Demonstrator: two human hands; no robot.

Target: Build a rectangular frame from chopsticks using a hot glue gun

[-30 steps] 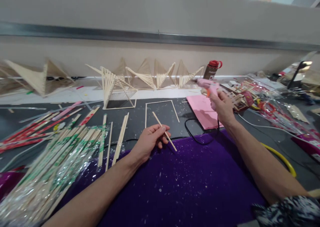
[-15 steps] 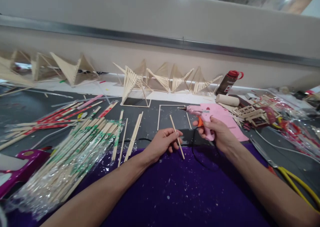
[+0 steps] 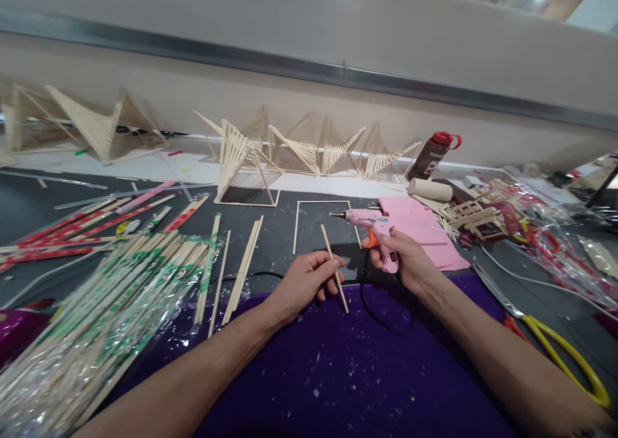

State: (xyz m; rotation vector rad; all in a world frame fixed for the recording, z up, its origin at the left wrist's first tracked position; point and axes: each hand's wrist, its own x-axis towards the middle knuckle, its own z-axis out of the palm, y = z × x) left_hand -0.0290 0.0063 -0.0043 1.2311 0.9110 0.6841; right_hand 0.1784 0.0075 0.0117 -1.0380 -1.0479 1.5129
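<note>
My left hand (image 3: pixel 303 282) pinches a thin wooden stick (image 3: pixel 334 267) that slants up and away over the purple mat (image 3: pixel 338 373). A pink glue gun (image 3: pixel 374 227) is gripped in my right hand (image 3: pixel 405 261), its nozzle pointing left toward the stick's upper end, a short gap apart. Its black cord (image 3: pixel 371 309) loops down onto the mat. Just beyond lies an open three-sided frame of sticks (image 3: pixel 322 203) on the dark table.
Bundles of wrapped chopsticks (image 3: pixel 111 309) and loose sticks (image 3: pixel 241 264) lie at left. Finished stick models (image 3: pixel 309 148) line the back wall. A pink sheet (image 3: pixel 425 228), a red-capped bottle (image 3: pixel 432 154), small wooden pieces (image 3: pixel 476 216) and yellow-handled shears (image 3: pixel 555 332) are at right.
My right hand has brought the glue gun down from the far right toward the stick, nozzle now near its upper end. My left hand keeps hold of the stick.
</note>
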